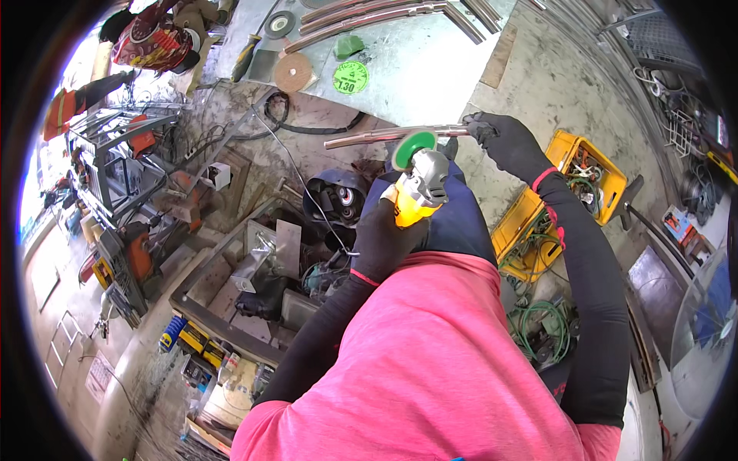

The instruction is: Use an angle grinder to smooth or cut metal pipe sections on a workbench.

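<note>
In my black-gloved left hand (387, 240) is a yellow and grey angle grinder (419, 201), held by its body. A green disc (416, 149) is fitted on its head. My right hand (511, 144), also gloved in black, closes around the right end of a shiny metal tube (357, 139). The tube lies crosswise in front of my legs. From above, the disc overlaps the middle of the tube; whether they touch I cannot tell.
Metal tubes (361, 21) lie on a pale sheet (419, 73) ahead, near a brown round disc (293, 71). Yellow crates (590, 154) of cables stand at right. A tray of scrap (201, 296) sits at left. Another person (154, 38) crouches far left.
</note>
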